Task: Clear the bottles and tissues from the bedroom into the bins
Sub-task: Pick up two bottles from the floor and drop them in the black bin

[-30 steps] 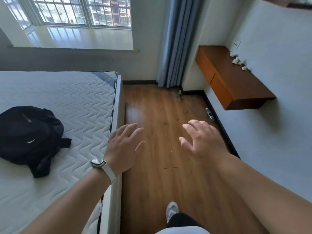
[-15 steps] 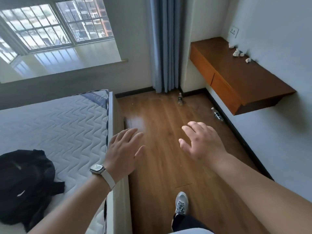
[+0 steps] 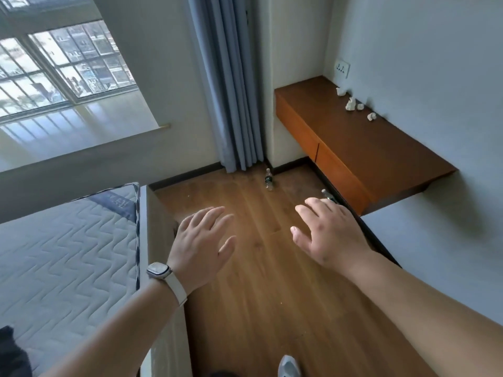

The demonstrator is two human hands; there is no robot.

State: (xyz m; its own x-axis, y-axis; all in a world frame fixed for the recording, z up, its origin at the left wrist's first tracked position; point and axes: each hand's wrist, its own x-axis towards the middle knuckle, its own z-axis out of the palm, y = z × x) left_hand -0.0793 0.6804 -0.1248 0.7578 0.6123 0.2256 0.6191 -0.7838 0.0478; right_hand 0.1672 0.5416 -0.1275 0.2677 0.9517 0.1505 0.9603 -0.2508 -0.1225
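Note:
A clear plastic bottle [image 3: 268, 180] stands upright on the wooden floor near the foot of the blue curtain. A second bottle [image 3: 327, 195] lies on the floor under the wall shelf, mostly hidden behind my right hand. Several crumpled white tissues [image 3: 351, 104] sit along the back of the brown shelf [image 3: 362, 148]. My left hand [image 3: 202, 243], with a watch on the wrist, is held out with relaxed fingers and holds nothing. My right hand [image 3: 328, 231] is also spread and empty, above the floor short of both bottles.
The bed with its quilted mattress [image 3: 68, 240] fills the left side, its frame edge right beside my left hand. A black bag [image 3: 11, 349] lies at the mattress's near corner. The window sill [image 3: 81, 126] and curtain [image 3: 231, 85] are ahead. My shoe [image 3: 290, 365] shows below.
I have walked forward toward the far corner; the bottles and shelf are nearer and larger. The black bag has slid almost out of view at lower left. Both hands stay spread and empty.

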